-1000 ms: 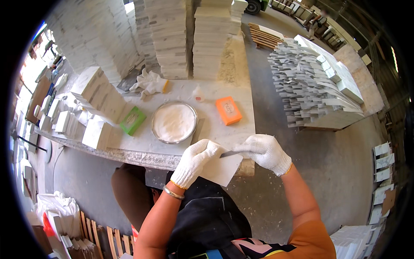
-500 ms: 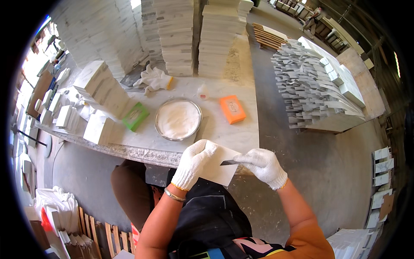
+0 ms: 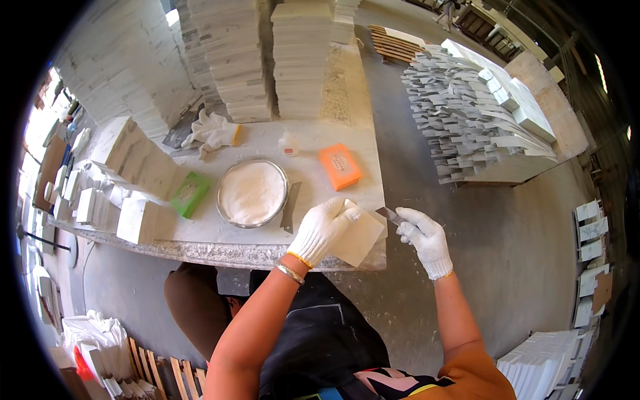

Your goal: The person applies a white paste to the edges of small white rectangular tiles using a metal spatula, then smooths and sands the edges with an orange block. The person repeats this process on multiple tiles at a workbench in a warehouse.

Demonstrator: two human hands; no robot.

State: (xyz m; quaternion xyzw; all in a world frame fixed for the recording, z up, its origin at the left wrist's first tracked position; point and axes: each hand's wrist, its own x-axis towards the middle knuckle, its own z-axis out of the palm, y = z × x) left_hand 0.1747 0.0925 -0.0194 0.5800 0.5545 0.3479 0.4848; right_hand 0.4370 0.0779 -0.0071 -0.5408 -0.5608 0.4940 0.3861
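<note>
My left hand [image 3: 325,231], in a white knitted glove, grips a thin square white tile [image 3: 364,241] at the front edge of the stone-topped table. My right hand [image 3: 425,244], gloved alike, is closed around a small putty knife [image 3: 389,215]; its dark blade points toward the tile but stands apart from it. Left of the tile, a flat metal scraper [image 3: 291,205] lies beside a round metal bowl [image 3: 221,202] filled with white paste or powder [image 3: 252,191]. An orange box [image 3: 339,167] sits beyond my left hand.
On the table [image 3: 193,233] are a green box [image 3: 191,195], a small bottle [image 3: 288,143], a loose glove [image 3: 210,132] and white stone blocks [image 3: 138,221]. Tall tile stacks [image 3: 303,67] rise behind. Stacked stone strips [image 3: 460,123] stand at the right; a person [image 3: 448,12] is far off.
The putty knife has come off the tile, and my right hand has drawn it away to the right. My left hand has moved the tile right and forward. The view has shifted.
</note>
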